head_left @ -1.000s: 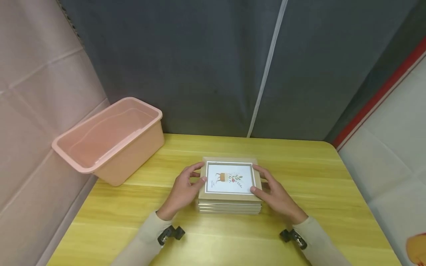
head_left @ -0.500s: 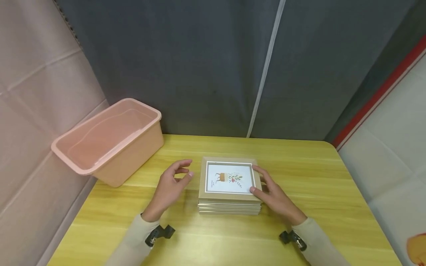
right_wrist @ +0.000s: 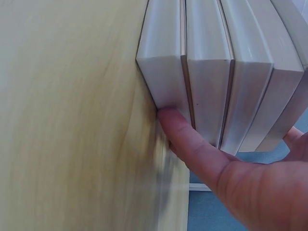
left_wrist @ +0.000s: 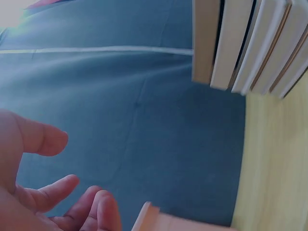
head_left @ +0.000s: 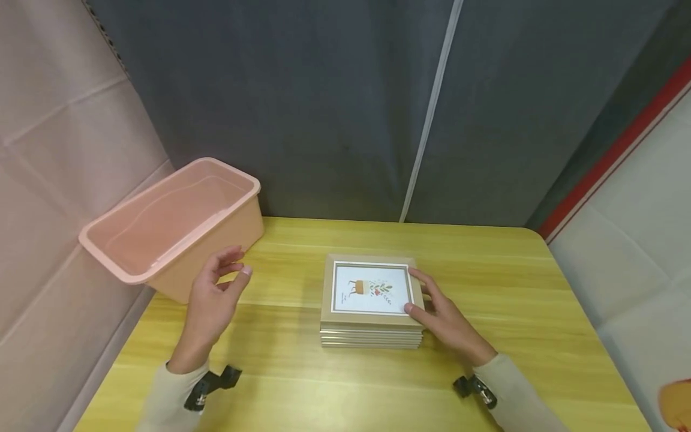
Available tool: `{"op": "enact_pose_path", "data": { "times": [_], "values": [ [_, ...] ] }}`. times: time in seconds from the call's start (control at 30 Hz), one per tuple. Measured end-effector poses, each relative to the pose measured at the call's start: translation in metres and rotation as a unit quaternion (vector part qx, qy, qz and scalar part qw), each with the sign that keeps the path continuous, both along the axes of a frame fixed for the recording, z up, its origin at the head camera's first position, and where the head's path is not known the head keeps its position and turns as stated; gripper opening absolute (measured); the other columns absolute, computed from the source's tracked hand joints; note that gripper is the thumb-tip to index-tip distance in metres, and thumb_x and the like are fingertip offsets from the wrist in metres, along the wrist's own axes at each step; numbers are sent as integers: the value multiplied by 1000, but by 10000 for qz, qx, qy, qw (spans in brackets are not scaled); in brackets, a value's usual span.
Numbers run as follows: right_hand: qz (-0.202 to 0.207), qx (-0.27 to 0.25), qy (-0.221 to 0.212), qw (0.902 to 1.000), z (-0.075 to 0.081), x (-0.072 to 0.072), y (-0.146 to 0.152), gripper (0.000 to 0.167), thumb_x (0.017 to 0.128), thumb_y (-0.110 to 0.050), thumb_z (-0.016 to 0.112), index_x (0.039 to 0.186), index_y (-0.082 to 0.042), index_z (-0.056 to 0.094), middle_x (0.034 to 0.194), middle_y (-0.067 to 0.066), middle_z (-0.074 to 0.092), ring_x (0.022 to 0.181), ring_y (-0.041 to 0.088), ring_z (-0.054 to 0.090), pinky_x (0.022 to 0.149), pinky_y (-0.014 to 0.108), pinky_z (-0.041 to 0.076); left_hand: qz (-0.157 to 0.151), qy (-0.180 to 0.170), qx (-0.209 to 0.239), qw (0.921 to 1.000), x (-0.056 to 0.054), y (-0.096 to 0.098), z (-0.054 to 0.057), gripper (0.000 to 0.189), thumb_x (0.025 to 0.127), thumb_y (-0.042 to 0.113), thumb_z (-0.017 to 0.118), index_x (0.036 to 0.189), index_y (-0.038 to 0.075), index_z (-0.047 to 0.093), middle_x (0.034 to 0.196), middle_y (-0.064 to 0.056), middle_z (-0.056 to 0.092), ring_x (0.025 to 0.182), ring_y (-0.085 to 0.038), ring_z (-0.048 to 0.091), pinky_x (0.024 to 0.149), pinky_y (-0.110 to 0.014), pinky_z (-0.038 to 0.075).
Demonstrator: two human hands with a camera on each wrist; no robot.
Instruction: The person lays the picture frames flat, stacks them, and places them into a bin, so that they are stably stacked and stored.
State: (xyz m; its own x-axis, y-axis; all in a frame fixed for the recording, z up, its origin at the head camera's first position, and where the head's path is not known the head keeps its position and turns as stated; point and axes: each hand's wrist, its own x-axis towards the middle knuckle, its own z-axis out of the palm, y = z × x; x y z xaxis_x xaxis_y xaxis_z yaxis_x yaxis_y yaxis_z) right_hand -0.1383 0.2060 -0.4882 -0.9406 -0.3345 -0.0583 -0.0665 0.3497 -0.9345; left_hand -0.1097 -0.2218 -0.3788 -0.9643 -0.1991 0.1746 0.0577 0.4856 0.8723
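A stack of several picture frames (head_left: 372, 337) lies flat on the table. Its top frame (head_left: 328, 300) is light wood with a white mat around a print of a plant in a pot on legs. My right hand (head_left: 444, 318) rests against the stack's right side, thumb and index fingertip at the top frame's edge. In the right wrist view, one finger (right_wrist: 192, 144) of it reaches down along the frame ends to the tabletop. My left hand (head_left: 213, 300) is held apart from the stack on the left, fingers loosely bent and holding nothing; it overlaps the pink bin's (head_left: 216, 234) near side.
The pink bin stands at the table's back left, beside a pale wall covering (head_left: 43, 198). Behind the yellow wood-grain table (head_left: 486, 264) hangs a dark curtain (head_left: 302, 120). A red-edged white panel (head_left: 637, 252) borders the right side.
My left hand has let go of the stack's left edge and moved left toward the bin. My right hand and the stack have stayed in place.
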Motion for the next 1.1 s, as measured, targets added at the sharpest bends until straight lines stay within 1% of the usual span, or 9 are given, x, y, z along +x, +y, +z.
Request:
{"op": "enact_pose_path", "data": {
  "times": [0.13, 0.3, 0.57, 0.67, 0.8, 0.9, 0.97, 1.03, 1.1],
  "values": [
    [-27, -14, -58, 10000, 0, 0, 0, 73, 106, -35, 66, 165, -42, 25, 159, 30, 41, 138, 53, 53, 100, 58, 56, 624, 245, 220, 9975, 4, -16, 11, 48, 105, 22, 66, 152, 15, 53, 136, 10, 60, 119, -6, 57, 91, -12, 46],
    [-59, -43, -119, 9999, -1, 1, 0, 72, 105, -36, 66, 165, -43, 26, 158, 29, 42, 138, 53, 52, 101, 58, 56, 1446, 520, 577, 9864, 6, -41, 17, 48, 102, 16, 69, 149, 18, 56, 128, 16, 60, 114, -2, 58, 89, -11, 45],
    [-104, -64, -161, 9998, 1, 2, -1, 72, 105, -37, 66, 164, -44, 27, 158, 28, 42, 139, 52, 52, 101, 57, 55, 2583, 656, 557, 9622, 3, -80, 13, 45, 100, 17, 70, 144, 18, 61, 116, 22, 57, 107, 0, 55, 84, -10, 44],
    [-113, -43, -118, 9999, 1, 2, -1, 72, 104, -38, 67, 164, -44, 27, 159, 28, 42, 139, 52, 51, 103, 60, 54, 2973, 540, 696, 9507, 2, -93, 10, 45, 99, 18, 70, 144, 20, 63, 114, 19, 52, 99, -1, 53, 75, -8, 47],
    [-152, -17, -80, 9999, 1, 1, -1, 73, 104, -37, 68, 164, -43, 28, 158, 28, 43, 139, 53, 52, 103, 62, 53, 3230, 273, 1256, 9376, -2, -107, 5, 52, 96, 16, 71, 146, 24, 62, 123, 12, 43, 74, -2, 53, 56, -9, 48],
    [-156, -66, -111, 9998, 0, -1, -3, 73, 103, -37, 68, 164, -43, 29, 158, 28, 43, 138, 52, 52, 102, 60, 54, 3309, 209, 1760, 9269, -7, -117, 3, 60, 95, 14, 72, 151, 27, 57, 137, 7, 33, 79, -4, 51, 51, -12, 50],
    [-133, -117, -142, 9997, 0, -3, -4, 73, 103, -37, 68, 163, -44, 29, 158, 28, 43, 138, 51, 52, 102, 59, 54, 3341, 283, 2093, 9186, -9, -122, 0, 64, 94, 11, 72, 154, 27, 53, 144, 6, 26, 89, -6, 49, 53, -12, 51],
    [-102, -157, -178, 9997, 0, -5, -5, 73, 103, -37, 69, 163, -44, 29, 157, 27, 43, 138, 51, 52, 102, 58, 54, 3359, 350, 2312, 9124, -11, -128, -4, 68, 94, 10, 70, 157, 24, 48, 143, 5, 30, 94, -7, 48, 54, -12, 51],
    [-72, -151, -214, 9996, 0, -6, -6, 73, 103, -38, 69, 163, -44, 29, 157, 27, 44, 138, 50, 52, 103, 58, 53, 3369, 440, 2492, 9069, -11, -132, -9, 68, 95, 9, 68, 158, 20, 46, 135, 6, 39, 91, -8, 50, 55, -11, 50]
  ]
}}
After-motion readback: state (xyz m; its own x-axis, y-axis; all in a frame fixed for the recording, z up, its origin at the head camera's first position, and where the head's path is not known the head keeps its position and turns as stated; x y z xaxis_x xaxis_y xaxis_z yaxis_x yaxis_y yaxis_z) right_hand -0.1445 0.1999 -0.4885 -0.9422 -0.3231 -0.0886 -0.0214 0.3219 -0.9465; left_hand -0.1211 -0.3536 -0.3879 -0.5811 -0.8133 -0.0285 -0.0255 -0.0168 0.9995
